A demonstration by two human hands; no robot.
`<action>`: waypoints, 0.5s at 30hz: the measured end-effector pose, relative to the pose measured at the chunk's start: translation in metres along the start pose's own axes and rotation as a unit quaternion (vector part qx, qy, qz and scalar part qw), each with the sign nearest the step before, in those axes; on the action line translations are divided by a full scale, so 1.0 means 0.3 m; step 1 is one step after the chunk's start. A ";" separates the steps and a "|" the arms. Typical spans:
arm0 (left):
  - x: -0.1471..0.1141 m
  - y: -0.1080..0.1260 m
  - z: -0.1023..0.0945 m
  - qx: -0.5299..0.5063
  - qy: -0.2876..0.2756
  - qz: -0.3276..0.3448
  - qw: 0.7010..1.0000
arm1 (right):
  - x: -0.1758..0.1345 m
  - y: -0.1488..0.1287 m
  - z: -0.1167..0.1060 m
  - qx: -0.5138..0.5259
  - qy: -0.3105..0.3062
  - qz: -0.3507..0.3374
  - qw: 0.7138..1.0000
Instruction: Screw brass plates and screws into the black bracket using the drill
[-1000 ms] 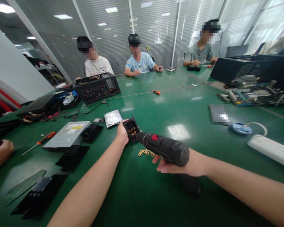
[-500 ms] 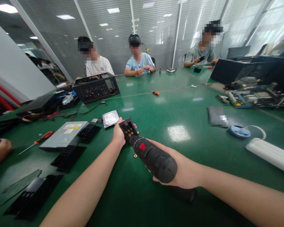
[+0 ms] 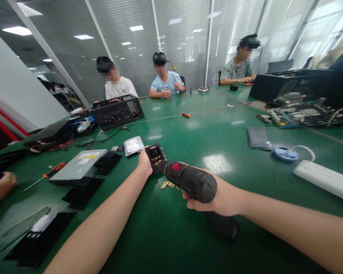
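Note:
My left hand (image 3: 145, 163) is closed around a small black box-like part (image 3: 155, 154) with brass-coloured pieces inside, tilted toward me. Wrapped round the handle of a black power drill (image 3: 193, 179) with a red switch is my right hand (image 3: 210, 198). The drill's front end reaches the lower right edge of the black part; its tip is hidden, so I cannot tell whether it touches the brass pieces. Several flat brass brackets (image 3: 168, 185) lie on the green table beneath the drill. Just beyond my left hand rests a silver hard drive (image 3: 133, 145).
To the left lie an optical drive (image 3: 78, 165), an orange screwdriver (image 3: 50, 173) and black plastic panels (image 3: 42, 236). Another person's hand (image 3: 1, 186) is at the left edge. A power strip (image 3: 326, 180) and a circuit board (image 3: 300, 112) lie right. Three people sit across the table.
The black part has turned so its inside faces me more. My drill has shifted slightly right, revealing more brass brackets below. The view has tilted slightly.

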State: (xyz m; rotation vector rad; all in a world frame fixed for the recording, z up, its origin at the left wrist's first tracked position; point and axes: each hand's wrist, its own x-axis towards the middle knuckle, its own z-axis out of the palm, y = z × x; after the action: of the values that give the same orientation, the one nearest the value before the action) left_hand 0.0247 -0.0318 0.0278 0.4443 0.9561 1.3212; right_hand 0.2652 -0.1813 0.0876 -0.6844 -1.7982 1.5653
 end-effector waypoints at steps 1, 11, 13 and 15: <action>0.005 -0.001 -0.003 0.013 0.001 0.003 1.000 | 0.002 -0.002 -0.001 -0.009 0.004 -0.008 1.000; 0.045 -0.016 -0.033 0.032 -0.005 0.036 0.999 | 0.014 -0.006 -0.008 -0.049 -0.004 -0.040 0.998; 0.051 -0.018 -0.037 0.037 -0.009 0.037 0.999 | 0.015 0.000 -0.008 -0.034 -0.008 -0.025 0.999; 0.055 -0.019 -0.040 0.042 -0.013 0.041 0.998 | 0.016 0.007 -0.010 -0.020 -0.008 -0.016 1.000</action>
State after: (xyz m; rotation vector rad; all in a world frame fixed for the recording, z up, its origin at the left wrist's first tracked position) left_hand 0.0179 -0.0204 0.0113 0.5681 0.9830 1.3489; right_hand 0.2643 -0.1756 0.0864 -0.6607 -1.8477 1.5225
